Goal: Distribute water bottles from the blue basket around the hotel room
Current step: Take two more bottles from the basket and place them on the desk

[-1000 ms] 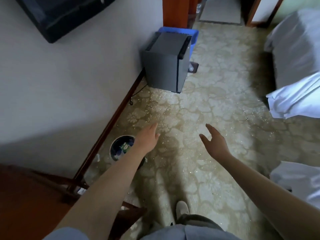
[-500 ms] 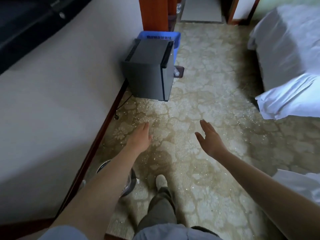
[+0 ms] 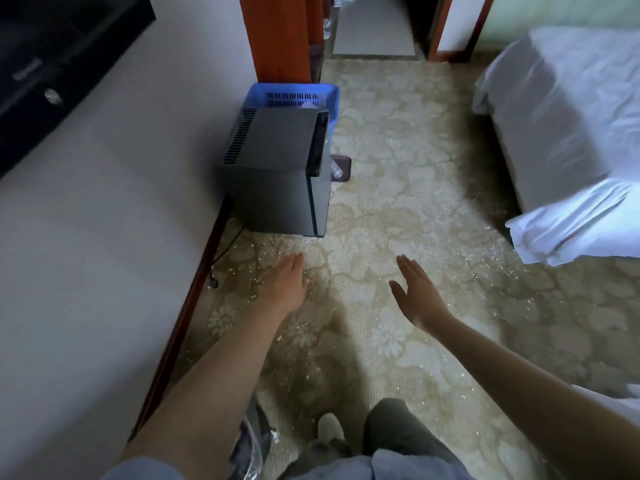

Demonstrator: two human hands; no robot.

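My left hand (image 3: 284, 285) and my right hand (image 3: 417, 296) are both open and hold nothing, stretched over the carpet (image 3: 415, 209). The blue basket (image 3: 294, 95) stands on the floor behind the grey mini fridge (image 3: 277, 168), against the wooden post (image 3: 277, 36).

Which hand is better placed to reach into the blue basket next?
Probably the left. Both hands are empty and open, but the left hand is on the wall side, more in line with the blue basket behind the grey box. The right hand sits further toward the bed. Neither is near yet.
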